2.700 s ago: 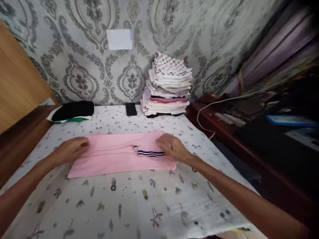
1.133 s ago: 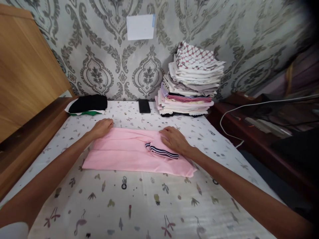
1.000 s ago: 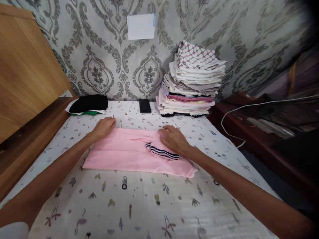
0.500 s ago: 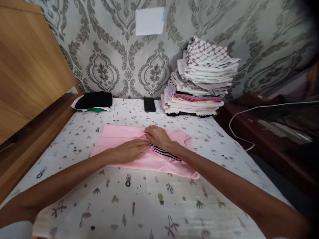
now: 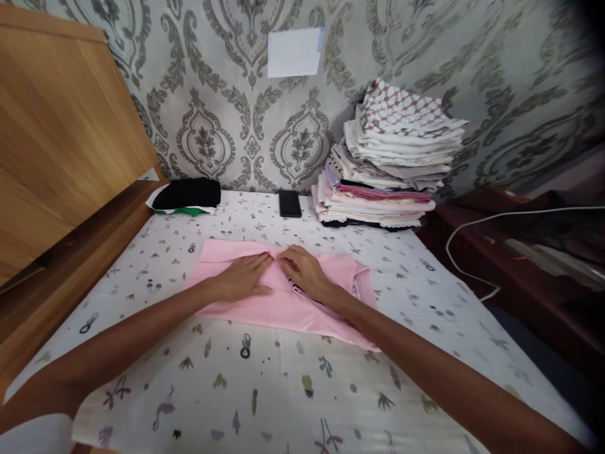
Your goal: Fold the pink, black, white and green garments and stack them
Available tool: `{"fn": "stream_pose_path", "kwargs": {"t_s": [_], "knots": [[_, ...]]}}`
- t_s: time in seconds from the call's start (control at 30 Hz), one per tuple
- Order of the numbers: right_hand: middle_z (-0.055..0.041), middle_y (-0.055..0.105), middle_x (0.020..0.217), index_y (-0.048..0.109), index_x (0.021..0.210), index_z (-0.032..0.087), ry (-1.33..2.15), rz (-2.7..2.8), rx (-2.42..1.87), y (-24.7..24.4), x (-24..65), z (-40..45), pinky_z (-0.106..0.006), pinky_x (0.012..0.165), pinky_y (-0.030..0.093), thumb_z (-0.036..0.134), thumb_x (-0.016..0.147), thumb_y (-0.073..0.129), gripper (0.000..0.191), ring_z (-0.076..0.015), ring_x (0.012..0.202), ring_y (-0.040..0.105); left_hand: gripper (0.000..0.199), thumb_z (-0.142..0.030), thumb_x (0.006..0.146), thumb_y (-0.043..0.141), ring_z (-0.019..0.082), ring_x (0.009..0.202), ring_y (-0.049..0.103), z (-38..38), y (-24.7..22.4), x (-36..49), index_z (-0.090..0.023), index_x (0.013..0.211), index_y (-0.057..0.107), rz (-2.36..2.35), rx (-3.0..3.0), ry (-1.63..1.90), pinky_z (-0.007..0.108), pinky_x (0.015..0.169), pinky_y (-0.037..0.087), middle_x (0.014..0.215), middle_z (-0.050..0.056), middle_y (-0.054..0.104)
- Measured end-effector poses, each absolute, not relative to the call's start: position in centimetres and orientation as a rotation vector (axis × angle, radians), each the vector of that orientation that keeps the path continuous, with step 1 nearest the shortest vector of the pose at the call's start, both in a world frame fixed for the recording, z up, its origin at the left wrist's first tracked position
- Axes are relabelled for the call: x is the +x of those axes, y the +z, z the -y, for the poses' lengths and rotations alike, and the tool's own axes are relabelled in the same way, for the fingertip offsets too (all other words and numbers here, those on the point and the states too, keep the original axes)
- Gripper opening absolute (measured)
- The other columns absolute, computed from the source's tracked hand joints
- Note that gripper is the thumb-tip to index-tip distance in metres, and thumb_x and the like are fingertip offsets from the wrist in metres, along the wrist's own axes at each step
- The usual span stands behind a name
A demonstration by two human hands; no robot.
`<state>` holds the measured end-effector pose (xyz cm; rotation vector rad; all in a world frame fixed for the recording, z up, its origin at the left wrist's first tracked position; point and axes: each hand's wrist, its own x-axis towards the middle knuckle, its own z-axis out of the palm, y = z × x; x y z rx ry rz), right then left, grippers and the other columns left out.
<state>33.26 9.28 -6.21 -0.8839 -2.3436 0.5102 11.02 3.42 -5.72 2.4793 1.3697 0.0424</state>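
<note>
One pink garment (image 5: 283,310), folded into a long shape and creased near its middle, lies flat on one white printed sheet (image 5: 265,403). I take it as the landmark for all places. One striped trim (image 5: 297,289), dark and white, shows at its middle, partly covered by a hand.

Two hands are on the garment. The left hand (image 5: 242,277) lies palm down on its left half, fingers extended, thumb spread, grasping nothing that I can see. The right hand (image 5: 305,271) rests at its middle, fingers bent with their tips at the crease; whether they pinch the fabric I cannot tell from my distant station. The fingertips of both hands nearly meet.

Beyond the garment I count three items on the sheet. Beyond its left end is one low pile (image 5: 187,194), showing three colours: black, white and green. Straight beyond its middle is one black phone-like slab (image 5: 290,203), lying flat. Beyond its right end stands one tall stack (image 5: 385,173) of folded cloths, too many to count surely, topped by one red-and-white patterned cloth (image 5: 401,110).

Farther out, one wooden panel (image 5: 70,126) is left of the garment, one white card (image 5: 293,53) is on the wall beyond it, and one white cable (image 5: 472,222) curves to its right.
</note>
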Motion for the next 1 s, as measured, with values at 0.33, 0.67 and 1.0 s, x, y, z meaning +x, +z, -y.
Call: {"fn": "stream_pose_path", "kwargs": {"t_s": [0.33, 0.67, 1.0], "knots": [[-0.0083, 0.066, 0.092, 0.071, 0.1, 0.018, 0.498, 2.469, -0.851, -5.9, 33.4, -9.2, -0.033, 0.081, 0.047, 0.023, 0.093, 0.05, 0.022, -0.022, 0.093, 0.06, 0.06, -0.064, 0.095, 0.031, 0.038, 0.131, 0.046, -1.0, -3.7, 3.0, -0.017, 0.128, 0.049, -1.844, 2.283, 0.054, 0.061, 0.111, 0.022, 0.137, 0.019, 0.056], [-0.0104, 0.066, 0.098, 0.072, 0.097, 0.018, 0.336, 2.602, -0.893, -4.2, 32.7, -8.0, -0.036, 0.084, 0.046, 0.026, 0.097, 0.045, 0.028, -0.0234, 0.095, 0.059, 0.045, -0.046, 0.096, 0.033, 0.034, 0.122, 0.052, -2.0, -0.9, 3.0, -0.011, 0.117, 0.052, -2.304, 2.209, 0.386, 0.047, 0.101, 0.042, 0.125, 0.021, 0.056], [-0.0222, 0.047, 0.148, 0.048, 0.138, 0.008, 0.099, 2.558, -1.543, -6.3, 39.5, -9.7, -0.049, 0.111, 0.032, 0.045, 0.101, 0.035, 0.054, -0.0323, 0.138, 0.04, 0.079, -0.062, 0.096, 0.022, 0.031, 0.152, 0.009, -1.9, -6.4, 4.5, -0.008, 0.154, 0.022, -1.961, 2.301, 0.051, 0.05, 0.121, 0.01, 0.163, 0.019, 0.016]]}}
